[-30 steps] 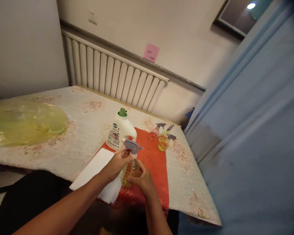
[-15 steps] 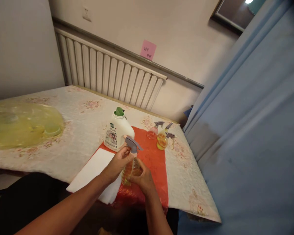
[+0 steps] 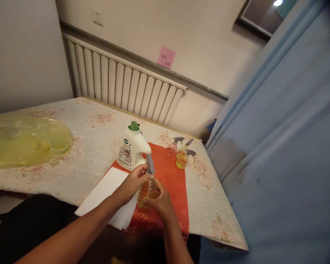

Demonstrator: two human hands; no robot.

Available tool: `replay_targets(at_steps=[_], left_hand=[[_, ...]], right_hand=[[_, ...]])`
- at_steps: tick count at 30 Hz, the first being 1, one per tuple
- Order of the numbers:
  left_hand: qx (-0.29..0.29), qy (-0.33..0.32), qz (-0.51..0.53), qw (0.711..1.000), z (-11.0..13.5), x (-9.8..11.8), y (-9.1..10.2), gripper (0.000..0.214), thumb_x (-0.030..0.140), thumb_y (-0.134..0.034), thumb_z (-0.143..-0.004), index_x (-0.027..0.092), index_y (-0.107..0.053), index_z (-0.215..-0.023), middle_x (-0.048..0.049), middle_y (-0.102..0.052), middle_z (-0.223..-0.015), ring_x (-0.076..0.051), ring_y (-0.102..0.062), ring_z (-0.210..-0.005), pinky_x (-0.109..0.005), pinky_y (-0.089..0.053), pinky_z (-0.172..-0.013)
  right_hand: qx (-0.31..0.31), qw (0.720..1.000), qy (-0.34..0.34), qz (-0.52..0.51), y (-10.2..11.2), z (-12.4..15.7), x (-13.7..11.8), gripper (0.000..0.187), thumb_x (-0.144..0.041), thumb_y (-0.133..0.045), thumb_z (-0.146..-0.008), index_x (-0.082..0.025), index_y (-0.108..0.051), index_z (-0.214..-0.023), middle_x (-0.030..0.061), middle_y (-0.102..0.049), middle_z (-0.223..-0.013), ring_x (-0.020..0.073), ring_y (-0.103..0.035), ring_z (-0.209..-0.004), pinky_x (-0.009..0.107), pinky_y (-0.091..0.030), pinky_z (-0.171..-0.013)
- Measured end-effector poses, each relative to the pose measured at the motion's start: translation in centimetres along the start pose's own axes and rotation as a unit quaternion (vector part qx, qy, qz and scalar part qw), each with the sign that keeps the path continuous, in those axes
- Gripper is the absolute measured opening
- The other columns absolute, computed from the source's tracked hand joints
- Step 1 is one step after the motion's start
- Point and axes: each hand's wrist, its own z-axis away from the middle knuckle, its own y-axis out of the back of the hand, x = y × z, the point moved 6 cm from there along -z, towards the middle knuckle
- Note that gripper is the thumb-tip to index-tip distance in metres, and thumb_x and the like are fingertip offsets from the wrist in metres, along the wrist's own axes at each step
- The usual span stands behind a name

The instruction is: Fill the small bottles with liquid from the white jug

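A small clear spray bottle (image 3: 146,190) with amber liquid stands over the red cloth (image 3: 170,179) near the table's front edge. My right hand (image 3: 161,202) wraps its body from the right. My left hand (image 3: 131,182) pinches its grey trigger head (image 3: 150,164) at the neck. Just behind stands a white detergent jug (image 3: 132,148) with a green cap. A white folded cloth (image 3: 107,192) lies to the left under my left forearm.
Three more small spray bottles (image 3: 181,152) stand at the far right of the red cloth. A yellow plastic bag (image 3: 24,139) lies at the table's left. A white radiator (image 3: 118,86) lines the wall; a blue curtain (image 3: 277,146) hangs at the right.
The grey trigger head has turned on the bottle: its nozzle pointed right before and now faces away from me. Both hands stay in place.
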Motion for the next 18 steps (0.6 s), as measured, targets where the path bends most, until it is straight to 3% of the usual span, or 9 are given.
replay_targets(at_steps=[4,8,11,13,15,18], left_hand=[[-0.035,0.024,-0.014,0.999,-0.1,-0.1,-0.3,0.032,0.038,-0.068,-0.083,0.018,-0.063,-0.107,-0.0023,-0.068,-0.096,-0.019,-0.062,-0.091,-0.029,-0.046,-0.084],[-0.006,0.005,-0.041,0.999,-0.1,0.4,-0.1,0.038,0.038,-0.071,-0.080,0.018,-0.063,-0.111,-0.0048,-0.069,-0.106,-0.022,-0.062,-0.098,-0.032,-0.045,-0.090],[0.004,-0.009,-0.083,0.997,-0.1,0.4,0.4,0.037,0.043,-0.063,-0.086,0.018,-0.062,-0.113,-0.0069,-0.069,-0.112,-0.023,-0.062,-0.103,-0.034,-0.044,-0.095],[0.022,-0.022,-0.132,0.991,-0.1,-0.1,1.7,0.039,0.047,-0.054,-0.090,0.018,-0.060,-0.116,-0.0083,-0.068,-0.115,-0.023,-0.062,-0.108,-0.036,-0.042,-0.099],[0.059,-0.012,-0.223,0.973,0.0,-1.3,4.2,0.039,0.048,-0.054,-0.089,0.018,-0.060,-0.113,-0.0091,-0.069,-0.111,-0.025,-0.062,-0.107,-0.037,-0.044,-0.096],[0.083,0.005,-0.415,0.906,-0.1,-3.9,9.0,0.028,0.044,-0.052,-0.088,0.018,-0.061,-0.091,-0.0058,-0.068,-0.089,-0.024,-0.063,-0.085,-0.035,-0.047,-0.080]], right_hand=[[0.002,1.000,-0.001,-0.004,0.2,0.1,0.0,0.070,-0.026,-0.085,-0.052,-0.023,-0.066,-0.119,0.0031,-0.072,-0.108,0.0262,-0.066,-0.102,0.039,-0.052,-0.092],[0.010,1.000,0.011,0.000,0.4,0.2,-0.4,0.067,-0.028,-0.085,-0.054,-0.025,-0.066,-0.118,0.0028,-0.072,-0.109,0.0264,-0.066,-0.102,0.039,-0.052,-0.092],[0.016,1.000,0.009,0.011,0.8,-0.1,-0.2,0.066,-0.028,-0.085,-0.055,-0.025,-0.066,-0.119,0.0034,-0.073,-0.108,0.0272,-0.067,-0.101,0.040,-0.052,-0.092],[0.029,1.000,0.002,-0.002,1.6,-0.7,0.3,0.067,-0.027,-0.084,-0.055,-0.024,-0.065,-0.120,0.0040,-0.073,-0.109,0.0277,-0.068,-0.101,0.040,-0.053,-0.092],[0.060,0.998,-0.005,-0.016,3.1,-1.8,1.0,0.070,-0.026,-0.083,-0.054,-0.024,-0.064,-0.121,0.0051,-0.072,-0.113,0.0286,-0.067,-0.105,0.042,-0.052,-0.095],[0.116,0.993,-0.005,0.002,5.5,-4.2,1.9,0.074,-0.025,-0.082,-0.052,-0.023,-0.062,-0.123,0.0068,-0.069,-0.122,0.0303,-0.063,-0.114,0.044,-0.049,-0.100]])
